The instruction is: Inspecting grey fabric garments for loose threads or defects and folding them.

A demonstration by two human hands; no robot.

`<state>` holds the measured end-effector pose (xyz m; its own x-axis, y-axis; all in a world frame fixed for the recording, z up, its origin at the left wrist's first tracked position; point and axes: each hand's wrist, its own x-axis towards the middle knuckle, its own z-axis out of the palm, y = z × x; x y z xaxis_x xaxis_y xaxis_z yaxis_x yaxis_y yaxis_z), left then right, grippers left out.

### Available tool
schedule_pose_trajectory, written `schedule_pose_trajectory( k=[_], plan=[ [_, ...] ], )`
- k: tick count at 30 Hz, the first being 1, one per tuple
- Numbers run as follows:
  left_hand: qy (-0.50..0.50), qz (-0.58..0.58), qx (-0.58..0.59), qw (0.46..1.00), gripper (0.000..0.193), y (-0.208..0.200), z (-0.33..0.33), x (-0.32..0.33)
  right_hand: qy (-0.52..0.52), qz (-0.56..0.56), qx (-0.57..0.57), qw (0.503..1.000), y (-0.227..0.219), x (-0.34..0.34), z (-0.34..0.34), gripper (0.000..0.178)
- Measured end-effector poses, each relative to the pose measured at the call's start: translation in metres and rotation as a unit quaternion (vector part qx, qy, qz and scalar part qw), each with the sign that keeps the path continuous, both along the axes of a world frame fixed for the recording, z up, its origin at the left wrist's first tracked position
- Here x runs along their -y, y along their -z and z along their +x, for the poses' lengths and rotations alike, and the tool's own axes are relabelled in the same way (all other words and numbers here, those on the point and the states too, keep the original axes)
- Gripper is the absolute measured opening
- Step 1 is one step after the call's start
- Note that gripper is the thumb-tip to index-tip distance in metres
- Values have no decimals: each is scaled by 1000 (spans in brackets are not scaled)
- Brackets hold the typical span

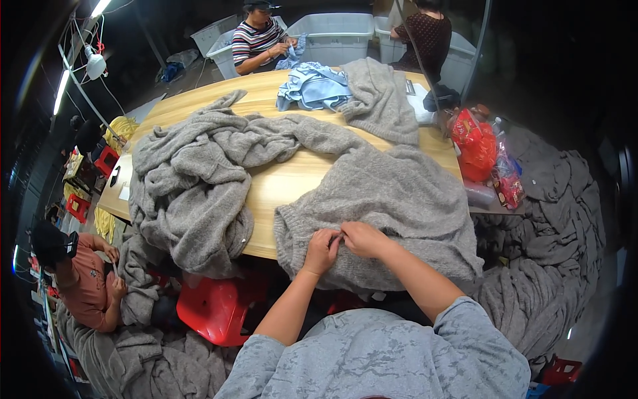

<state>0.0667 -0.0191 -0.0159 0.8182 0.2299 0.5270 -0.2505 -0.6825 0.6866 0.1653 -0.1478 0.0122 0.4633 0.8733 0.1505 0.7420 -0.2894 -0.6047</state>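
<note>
A grey knitted sweater [392,186] lies spread over the near right part of the wooden table, its ribbed edge toward the left. My left hand [323,250] is closed on the knit near that ribbed edge, fingers pinched together. Right beside it, my right hand [361,239] pinches the same sweater, the fingertips of both hands almost touching. Whatever small bit of fabric or thread lies between the fingertips is too small to make out. A sleeve-like stretch of grey knit runs from this sweater toward a large heap of grey knitwear [193,179] on the left.
The wooden table [276,186] also bears a light blue garment [312,86] and another grey knit [379,93]. A red plastic bag [475,146] stands at its right edge. A red stool [212,309] is at near left. Grey knit piles [545,266] lie right. Co-workers sit left and beyond.
</note>
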Motion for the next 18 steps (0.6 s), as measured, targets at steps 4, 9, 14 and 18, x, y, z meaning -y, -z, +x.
schedule_pose_trajectory(
  k=[4,9,14,18],
  plan=[
    [-7,-28,-19,999,7,-1,0,-1,-17,-29,9,999,3,-3,4,13],
    [-12,-26,-24,999,6,-2,1,-2,16,-2,-22,1000,6,-6,-3,13],
    [-23,-48,-50,997,7,2,2,0,90,-14,5,996,14,-11,-15,11],
    [-26,-86,-103,991,8,2,3,0,133,1,79,988,25,-11,-22,11]
  ],
)
